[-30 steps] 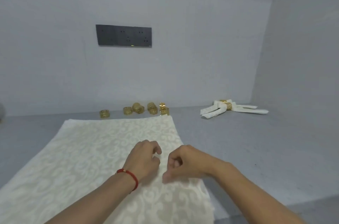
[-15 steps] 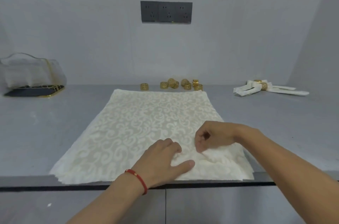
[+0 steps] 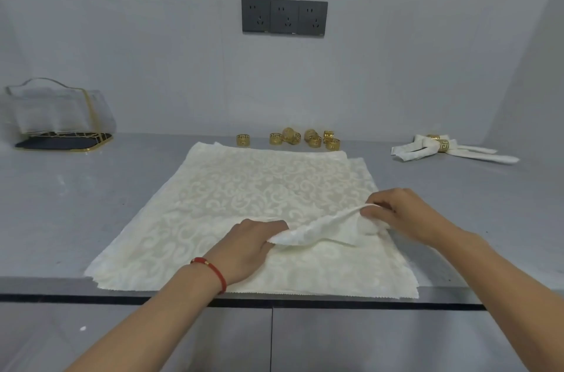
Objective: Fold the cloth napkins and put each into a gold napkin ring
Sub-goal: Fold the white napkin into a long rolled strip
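Grey counter (image 3: pixel 91 204), dark triple wall socket (image 3: pixel 284 16), clear gold-trimmed holder (image 3: pixel 58 114) far left on a black tray (image 3: pixel 61 143)

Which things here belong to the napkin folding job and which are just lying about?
Job: napkin stack, top napkin, loose rings, finished napkins, left hand, right hand.
Lying about: holder, sockets.

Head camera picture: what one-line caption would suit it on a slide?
Both hands, left hand and right hand, lift the top cloth napkin from a stack, loose gold rings waiting behind.
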{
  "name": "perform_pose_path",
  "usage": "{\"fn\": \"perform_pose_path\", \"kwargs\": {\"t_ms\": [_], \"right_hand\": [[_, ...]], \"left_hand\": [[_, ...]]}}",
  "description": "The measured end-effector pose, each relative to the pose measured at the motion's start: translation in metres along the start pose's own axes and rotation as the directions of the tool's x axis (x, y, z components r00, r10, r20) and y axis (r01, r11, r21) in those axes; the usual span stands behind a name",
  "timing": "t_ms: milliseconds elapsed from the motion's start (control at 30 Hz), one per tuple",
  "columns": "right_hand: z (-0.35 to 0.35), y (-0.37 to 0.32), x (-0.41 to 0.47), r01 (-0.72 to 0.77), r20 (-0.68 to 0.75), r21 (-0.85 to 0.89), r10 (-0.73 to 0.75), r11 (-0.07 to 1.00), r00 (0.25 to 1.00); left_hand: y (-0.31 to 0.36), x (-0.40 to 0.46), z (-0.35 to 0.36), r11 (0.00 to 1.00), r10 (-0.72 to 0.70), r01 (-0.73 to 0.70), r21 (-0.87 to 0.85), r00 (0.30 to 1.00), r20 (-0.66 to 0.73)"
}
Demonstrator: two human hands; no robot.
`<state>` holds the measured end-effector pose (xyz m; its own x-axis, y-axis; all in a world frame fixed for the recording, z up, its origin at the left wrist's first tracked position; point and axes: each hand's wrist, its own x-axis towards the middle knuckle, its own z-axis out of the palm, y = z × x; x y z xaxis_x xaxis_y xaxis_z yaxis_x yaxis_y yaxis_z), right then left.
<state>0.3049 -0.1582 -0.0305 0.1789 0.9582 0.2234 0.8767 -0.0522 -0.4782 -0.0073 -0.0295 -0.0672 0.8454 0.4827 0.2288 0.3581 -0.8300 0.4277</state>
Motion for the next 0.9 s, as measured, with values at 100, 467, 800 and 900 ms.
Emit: {"fn": "perform_pose_path", "kwargs": {"t_ms": [100,467,800,900], "right_hand": [[-0.009,-0.016,-0.021,-0.021,0.091,0.034,0.018,0.999,0.996],[0.009,-0.044,-0.031,-0.03,0.095,0.261,0.005,0.965,0.995],[0.012,-0.037,0.052,-0.139,0.203,0.191,0.099,0.972,0.974],[0.026,-0.017,0.112,-0.224,0.15,0.056,0.214,0.973,0.965]], "left_hand": [[-0.004,-0.006,-0.016,0.992,-0.03,0.041,-0.115,0.995,0.095],[-0.007,-0.031,-0.058,0.972,-0.19,0.202,-0.118,0.976,0.107],[-0.03,0.04,-0.06,0.973,-0.223,0.223,0.065,0.975,-0.01],[-0.061,0.089,-0.052,0.921,-0.341,0.337,0.196,0.94,-0.015]]}}
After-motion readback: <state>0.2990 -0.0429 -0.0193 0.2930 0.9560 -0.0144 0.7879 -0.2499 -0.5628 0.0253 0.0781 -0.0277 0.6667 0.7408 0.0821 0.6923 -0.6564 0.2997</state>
